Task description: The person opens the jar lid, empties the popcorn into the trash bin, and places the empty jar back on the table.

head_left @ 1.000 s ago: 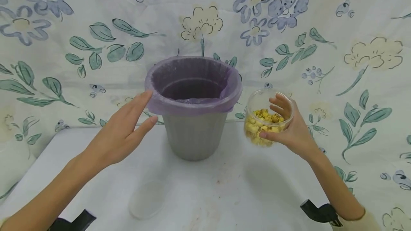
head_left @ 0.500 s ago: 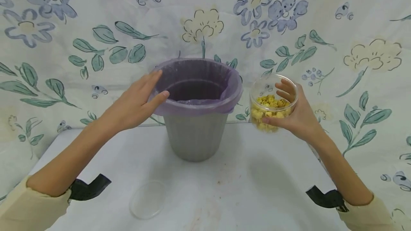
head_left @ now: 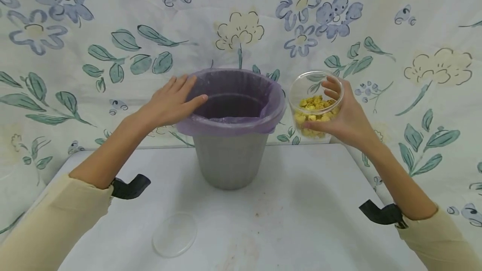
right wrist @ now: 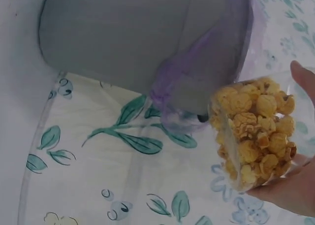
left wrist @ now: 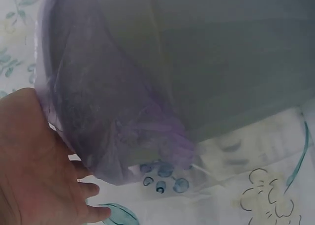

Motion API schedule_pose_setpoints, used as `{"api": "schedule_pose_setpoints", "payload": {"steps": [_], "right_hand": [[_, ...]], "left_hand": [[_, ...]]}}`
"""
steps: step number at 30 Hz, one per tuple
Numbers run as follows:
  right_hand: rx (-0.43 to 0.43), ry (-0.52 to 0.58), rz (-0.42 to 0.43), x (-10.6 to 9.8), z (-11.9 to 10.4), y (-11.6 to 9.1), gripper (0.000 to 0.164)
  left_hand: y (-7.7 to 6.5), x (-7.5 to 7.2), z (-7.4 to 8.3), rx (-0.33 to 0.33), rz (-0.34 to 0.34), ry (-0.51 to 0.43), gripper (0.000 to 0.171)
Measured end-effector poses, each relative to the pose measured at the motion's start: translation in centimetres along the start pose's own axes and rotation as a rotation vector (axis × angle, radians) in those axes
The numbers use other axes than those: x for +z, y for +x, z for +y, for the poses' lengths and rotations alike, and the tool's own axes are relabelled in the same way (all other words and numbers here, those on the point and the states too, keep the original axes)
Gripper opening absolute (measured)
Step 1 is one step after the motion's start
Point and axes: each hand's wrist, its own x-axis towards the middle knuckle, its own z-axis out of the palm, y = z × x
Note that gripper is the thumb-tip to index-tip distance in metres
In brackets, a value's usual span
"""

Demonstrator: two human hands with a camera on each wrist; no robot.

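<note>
The head view looks forward and down from farthest back, the bin (head_left: pixel 230 160) whole near the dial's centre, the tabletop (head_left: pixel 301 225) at six o'clock. The left wrist view faces that bin closely from eight o'clock, the right from four; both share its purple liner (left wrist: pixel 101 97), and the right catches tabletop at nine.

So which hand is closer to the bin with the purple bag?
The left. The left hand is right at the left side of the bin, by its rim; the right hand is off to the bin's right, apart from it, gripping a clear tub of popcorn.
</note>
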Motion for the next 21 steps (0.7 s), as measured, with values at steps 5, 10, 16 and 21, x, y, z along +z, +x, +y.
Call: {"api": "schedule_pose_setpoints", "payload": {"steps": [5,10,16,21], "right_hand": [[-0.008,-0.038,0.012,-0.3,-0.1,1.1,0.107],[-0.04,-0.08,0.019,-0.7,-0.3,2.2,0.107],[-0.073,-0.166,0.034,-0.9,-0.9,4.0,0.111],[-0.132,-0.246,0.025,-0.4,-1.5,5.9,0.115]], "left_hand": [[0.8,0.4,-0.4,-0.039,-0.042,0.011,0.082],[0.8,0.5,-0.5,-0.061,-0.062,0.003,0.084],[0.8,0.5,-0.2,-0.077,-0.062,0.019,0.085],[0.8,0.6,-0.3,-0.079,-0.05,0.031,0.086]]}}
